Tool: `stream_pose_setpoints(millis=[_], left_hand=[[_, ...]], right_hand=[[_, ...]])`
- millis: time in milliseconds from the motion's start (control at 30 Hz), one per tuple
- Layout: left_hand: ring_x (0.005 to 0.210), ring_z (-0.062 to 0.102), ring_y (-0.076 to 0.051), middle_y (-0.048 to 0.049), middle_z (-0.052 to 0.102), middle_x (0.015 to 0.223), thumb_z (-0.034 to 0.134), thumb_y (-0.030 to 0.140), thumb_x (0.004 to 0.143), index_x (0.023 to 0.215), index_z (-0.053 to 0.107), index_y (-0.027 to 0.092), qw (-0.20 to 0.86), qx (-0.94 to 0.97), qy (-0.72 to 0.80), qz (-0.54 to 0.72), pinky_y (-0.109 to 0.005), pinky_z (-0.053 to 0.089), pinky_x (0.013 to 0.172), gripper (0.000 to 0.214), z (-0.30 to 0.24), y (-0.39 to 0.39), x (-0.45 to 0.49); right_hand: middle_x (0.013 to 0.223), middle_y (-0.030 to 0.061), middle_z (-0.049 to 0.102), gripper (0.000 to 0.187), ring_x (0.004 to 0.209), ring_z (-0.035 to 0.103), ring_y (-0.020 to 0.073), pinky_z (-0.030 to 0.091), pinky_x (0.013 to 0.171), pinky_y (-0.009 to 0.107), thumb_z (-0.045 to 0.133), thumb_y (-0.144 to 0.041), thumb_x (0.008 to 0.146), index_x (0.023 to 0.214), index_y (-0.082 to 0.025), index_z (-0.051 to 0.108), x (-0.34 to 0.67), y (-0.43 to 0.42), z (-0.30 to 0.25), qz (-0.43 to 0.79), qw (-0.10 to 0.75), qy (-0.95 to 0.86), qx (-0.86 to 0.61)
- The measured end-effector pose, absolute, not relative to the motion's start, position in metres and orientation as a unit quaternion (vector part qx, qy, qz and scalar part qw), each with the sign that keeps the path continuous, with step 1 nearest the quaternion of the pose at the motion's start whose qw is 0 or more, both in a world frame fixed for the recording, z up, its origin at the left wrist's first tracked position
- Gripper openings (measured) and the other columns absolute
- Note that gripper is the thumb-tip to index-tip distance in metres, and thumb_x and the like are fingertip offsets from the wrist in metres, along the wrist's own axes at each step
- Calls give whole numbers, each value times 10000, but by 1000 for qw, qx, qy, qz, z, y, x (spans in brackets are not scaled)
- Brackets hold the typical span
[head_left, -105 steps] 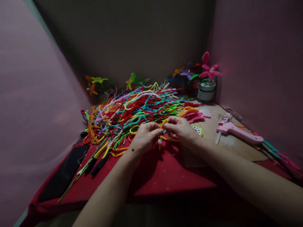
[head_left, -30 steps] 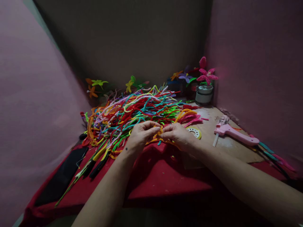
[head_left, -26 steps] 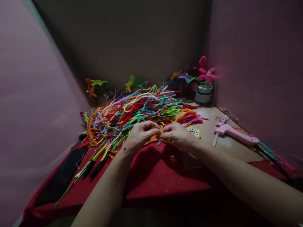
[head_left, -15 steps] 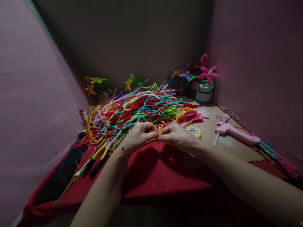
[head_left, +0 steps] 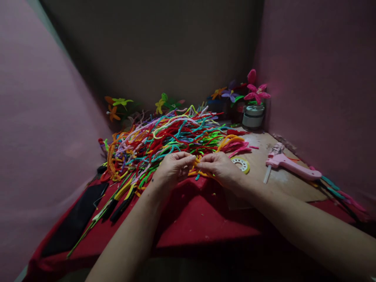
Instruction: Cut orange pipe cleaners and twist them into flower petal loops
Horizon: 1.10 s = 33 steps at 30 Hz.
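Note:
My left hand (head_left: 173, 168) and my right hand (head_left: 220, 167) meet over the red cloth (head_left: 190, 219), both pinched on a bent orange pipe cleaner (head_left: 195, 166) held between their fingertips. The cleaner's ends stick out below the fingers. Just behind the hands lies a big heap of pipe cleaners (head_left: 167, 137) in many colours. A small roll of tape (head_left: 241, 163) lies right of my right hand.
A pink glue gun (head_left: 289, 164) rests on a wooden board (head_left: 276, 176) at the right. Finished pipe-cleaner flowers (head_left: 255, 92) stand in a pot (head_left: 252, 117) at the back corner; more flowers (head_left: 117, 105) at the back left. Dark tools (head_left: 117, 205) lie at the left. Pink walls enclose both sides.
The orange pipe cleaner, a raised loop 3.5 s ago, is now bunched low between my fingertips. My hands have stayed close together with small finger movements.

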State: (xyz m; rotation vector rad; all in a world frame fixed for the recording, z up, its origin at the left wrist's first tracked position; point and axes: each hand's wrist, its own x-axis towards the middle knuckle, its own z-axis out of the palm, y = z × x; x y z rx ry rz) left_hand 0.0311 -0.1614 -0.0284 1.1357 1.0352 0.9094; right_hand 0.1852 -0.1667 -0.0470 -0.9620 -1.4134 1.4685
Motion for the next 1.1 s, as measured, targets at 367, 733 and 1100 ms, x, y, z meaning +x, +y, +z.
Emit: stream_pose_setpoints(millis=[367,733,1100], left_hand=[[419,399,-44,35,514,481,651,284,613,588,585,122,385,585,539,467,-169,309,410,177,-34,-176,52],[440,403,-48,36,526,512,657,276,612,646,608,128,417,610,490,461,-177,301,424,159,-25,-171,45],[472,406,-62,30,504,545,566,311,713,702,593,145,370,658,488,438,-181,322,451,169,-30,-168,38]], right_hand=[[428,-56,378,200,420,288,50,200,421,216,533,-254,648,491,-135,498,184,-167,-56,529,457,-581,-417],[408,-68,338,281,379,240,41,148,398,219,533,-334,690,498,-162,421,184,-170,-52,558,427,-594,-391],[390,-81,313,238,369,217,38,123,399,225,547,-307,676,526,-159,436,184,-171,-51,598,408,-583,-369]])
